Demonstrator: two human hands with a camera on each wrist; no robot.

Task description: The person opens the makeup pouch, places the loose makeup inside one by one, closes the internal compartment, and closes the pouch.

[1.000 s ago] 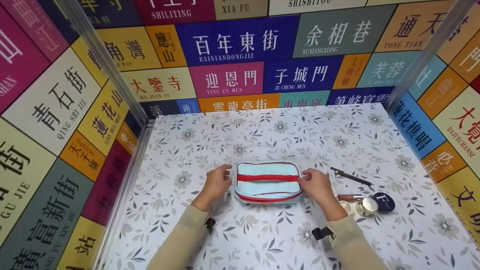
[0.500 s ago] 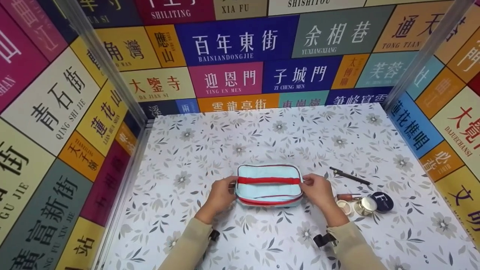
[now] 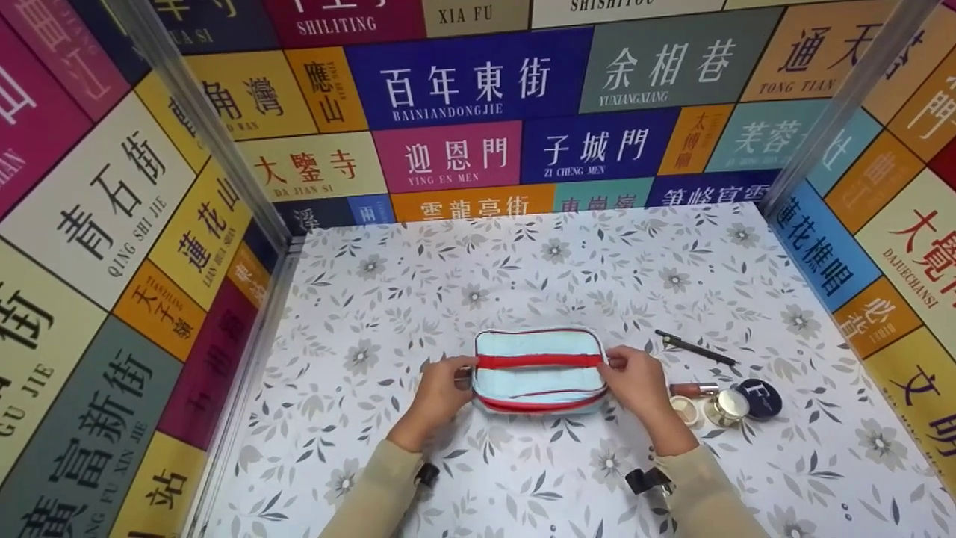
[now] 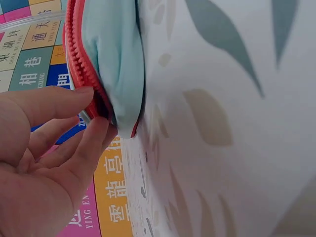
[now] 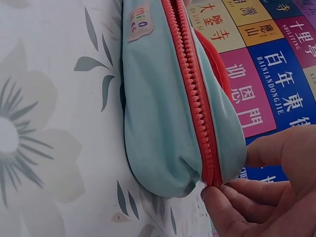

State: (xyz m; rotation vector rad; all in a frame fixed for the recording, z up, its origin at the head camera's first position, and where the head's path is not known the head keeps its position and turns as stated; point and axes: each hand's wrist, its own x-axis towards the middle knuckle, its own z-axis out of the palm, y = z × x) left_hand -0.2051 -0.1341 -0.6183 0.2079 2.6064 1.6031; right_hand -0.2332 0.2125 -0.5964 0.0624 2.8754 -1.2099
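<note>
A pale blue cosmetic bag [image 3: 539, 342] with a red strap handle [image 3: 538, 362] lies on the table between both hands. Its red zipper [image 5: 196, 98] runs round the side; a dark gap shows between the teeth at the left end. My left hand [image 3: 442, 390] pinches the bag's left end at the zipper, thumb above and fingers below, a bit of metal showing between them in the left wrist view. At the opposite end, my right hand [image 3: 641, 379] holds the corner by the zipper's end between thumb and fingers.
Right of the bag lie a black pencil [image 3: 698, 348], a lip gloss tube [image 3: 693, 389], a gold-lidded jar [image 3: 726, 408], a small round pale pot [image 3: 683, 410] and a navy round compact [image 3: 760, 400]. Sign-patterned walls [image 3: 463, 82] enclose the flower-printed table [image 3: 418, 276].
My left hand has come in from beside the bag and taken hold of its left end. My right hand keeps its hold on the right end. The bag has shifted slightly.
</note>
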